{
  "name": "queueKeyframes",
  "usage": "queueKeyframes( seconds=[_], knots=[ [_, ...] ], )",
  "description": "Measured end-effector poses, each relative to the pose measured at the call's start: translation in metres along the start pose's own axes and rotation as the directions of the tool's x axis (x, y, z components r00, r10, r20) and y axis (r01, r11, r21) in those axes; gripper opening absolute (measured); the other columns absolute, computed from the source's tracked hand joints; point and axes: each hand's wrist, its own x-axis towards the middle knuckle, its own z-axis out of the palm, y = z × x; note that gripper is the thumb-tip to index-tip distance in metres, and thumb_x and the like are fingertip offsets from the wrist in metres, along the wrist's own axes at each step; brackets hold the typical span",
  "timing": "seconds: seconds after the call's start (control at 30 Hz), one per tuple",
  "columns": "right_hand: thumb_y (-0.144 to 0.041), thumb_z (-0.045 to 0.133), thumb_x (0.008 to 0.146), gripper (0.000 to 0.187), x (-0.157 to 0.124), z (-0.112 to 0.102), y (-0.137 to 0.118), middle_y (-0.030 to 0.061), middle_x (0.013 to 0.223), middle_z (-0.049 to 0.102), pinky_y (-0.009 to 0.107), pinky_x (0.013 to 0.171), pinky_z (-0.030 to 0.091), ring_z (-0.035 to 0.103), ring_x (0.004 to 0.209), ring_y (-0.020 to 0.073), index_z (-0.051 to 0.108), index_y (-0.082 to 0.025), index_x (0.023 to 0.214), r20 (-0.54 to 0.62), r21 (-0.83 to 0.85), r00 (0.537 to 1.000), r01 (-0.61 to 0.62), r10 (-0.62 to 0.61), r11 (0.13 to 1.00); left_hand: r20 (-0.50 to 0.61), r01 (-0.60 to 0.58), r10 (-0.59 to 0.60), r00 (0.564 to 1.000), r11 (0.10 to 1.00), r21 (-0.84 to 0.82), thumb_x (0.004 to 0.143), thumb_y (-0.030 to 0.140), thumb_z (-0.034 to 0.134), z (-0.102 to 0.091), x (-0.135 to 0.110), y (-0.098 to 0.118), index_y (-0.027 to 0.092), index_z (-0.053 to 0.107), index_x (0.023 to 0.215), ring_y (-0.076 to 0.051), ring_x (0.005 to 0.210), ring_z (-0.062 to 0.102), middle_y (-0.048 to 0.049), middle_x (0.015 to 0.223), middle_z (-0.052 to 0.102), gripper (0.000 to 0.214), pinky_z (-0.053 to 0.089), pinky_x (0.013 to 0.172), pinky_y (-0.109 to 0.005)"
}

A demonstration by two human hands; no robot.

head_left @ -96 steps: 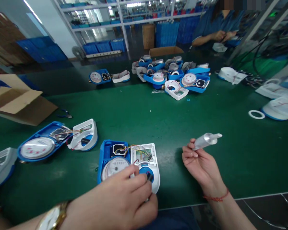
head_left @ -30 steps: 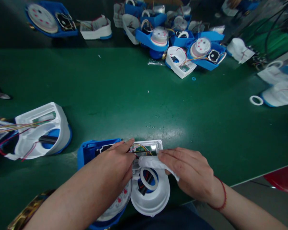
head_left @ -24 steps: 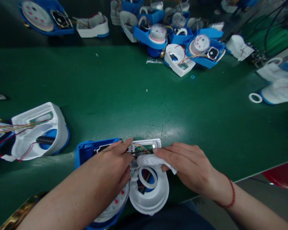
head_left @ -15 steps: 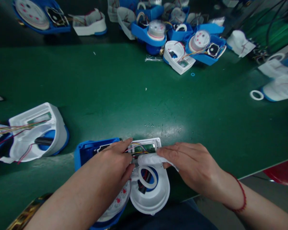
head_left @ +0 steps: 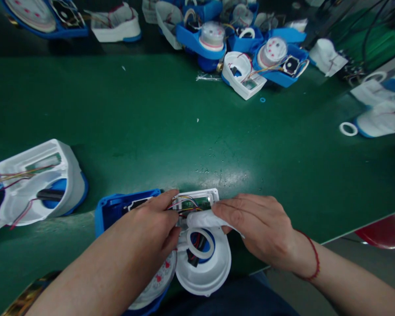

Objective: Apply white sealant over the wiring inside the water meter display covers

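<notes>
My left hand (head_left: 154,221) is closed at the left edge of a white plastic water meter cover (head_left: 207,278), its fingertips by thin coloured wires. My right hand (head_left: 256,224) grips a folded white cloth or tissue (head_left: 202,218) and presses it on the cover, just below a green circuit board (head_left: 200,202) in a rectangular window. Below the cloth, a white ring (head_left: 202,255) lies over the round opening, with dark wiring inside. Beside the cover is a blue meter body (head_left: 110,208) with a round dial (head_left: 156,283), partly hidden by my left forearm.
Another white cover (head_left: 74,180) with wires lies at left on the green table (head_left: 134,114). Several blue meters (head_left: 200,46) and covers stand along the back. White parts (head_left: 380,123) and a loose ring (head_left: 348,129) lie right. A red stool (head_left: 385,230) stands beyond the table's edge.
The whole view has shifted slightly, with things appearing a little further left. Both hands keep nearly the same place on the cover, and the cloth stays in my right hand.
</notes>
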Motion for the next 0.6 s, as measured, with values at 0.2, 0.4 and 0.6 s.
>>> queueKeyframes(
  seconds=[0.2,0.4,0.6],
  knots=[
    [-0.007,0.04,0.093,0.022,-0.0014,-0.0062,-0.0005,0.009,0.084,0.07,0.027,0.063,0.055,0.067,0.072,0.0153,0.061,-0.006,0.098,-0.009,-0.099,0.998,0.055,-0.056,0.994,0.23,0.23,-0.224,0.947,0.973,0.002,0.081,0.016,0.037,-0.0087,0.0002,0.007,0.017,0.063,0.079,-0.022,0.085,0.062,-0.013,0.115,0.057,0.026,0.053,0.083,-0.047],
    [-0.012,0.041,0.095,0.021,0.0025,-0.0016,0.0,0.0089,0.086,0.071,0.026,0.062,0.055,0.067,0.073,0.0148,0.062,-0.007,0.097,-0.02,-0.103,0.996,0.081,-0.083,0.991,0.21,0.194,-0.185,0.96,0.981,-0.022,0.079,0.013,0.034,-0.0101,0.0032,0.0079,0.017,0.063,0.075,-0.024,0.086,0.062,-0.0142,0.113,0.057,0.029,0.053,0.081,-0.048],
    [-0.01,0.045,0.093,0.019,-0.0026,-0.0039,0.0033,0.0104,0.086,0.072,0.027,0.063,0.056,0.067,0.076,0.0155,0.064,-0.005,0.095,-0.017,-0.122,0.993,0.113,-0.115,0.986,0.188,0.211,-0.203,0.961,0.977,-0.027,0.078,0.012,0.036,-0.0104,0.0021,0.0089,0.017,0.063,0.077,-0.023,0.084,0.064,-0.0136,0.116,0.057,0.028,0.055,0.078,-0.045]
  ],
)
